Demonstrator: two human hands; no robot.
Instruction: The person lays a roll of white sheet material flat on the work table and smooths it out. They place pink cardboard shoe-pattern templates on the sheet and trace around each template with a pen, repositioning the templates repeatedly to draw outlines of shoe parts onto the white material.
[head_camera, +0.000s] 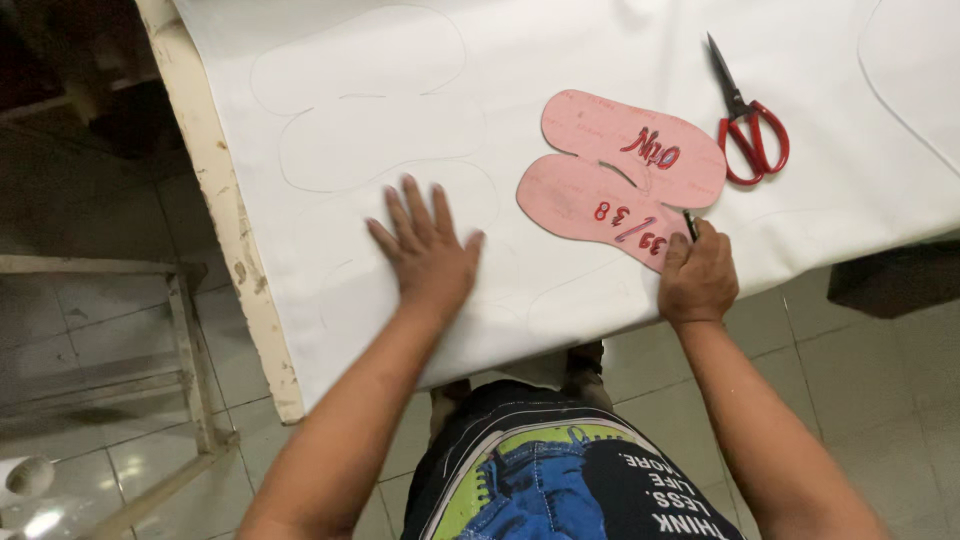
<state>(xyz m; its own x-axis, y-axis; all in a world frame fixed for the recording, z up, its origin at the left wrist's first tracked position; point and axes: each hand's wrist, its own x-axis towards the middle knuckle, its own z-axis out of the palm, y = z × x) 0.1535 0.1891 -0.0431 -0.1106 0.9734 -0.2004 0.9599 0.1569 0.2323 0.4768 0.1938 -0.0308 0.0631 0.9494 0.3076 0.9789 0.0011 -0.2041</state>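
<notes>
A person stands at a desk (215, 170) covered by a sheet of white material (560, 60), seen from a camera on their head looking down. The left hand (428, 252) lies flat on the sheet with fingers spread wide, holding nothing and pressing the material down. The right hand (697, 278), at about four o'clock from the sheet's centre, is curled around a dark pen (690, 224), whose tip touches the lower edge of a pink template (620, 175).

The template is a flat card shaped like two shoe soles joined side by side, with red handwriting on it. It lies on the sheet just beside the right hand, toward eleven o'clock from it. Faint outlines (380, 120) of the same shape are already drawn on the sheet at about ten o'clock from the left hand. Red-handled scissors (748, 130) rest closed on the sheet at two o'clock from the template, well apart from both hands.

The step in hand appears to be tracing around the template with the pen. It is hard to tell how much of this outline is drawn, since the lines are very pale. A next move would call for keeping the template from sliding while the pen follows its curved edge closely.
</notes>
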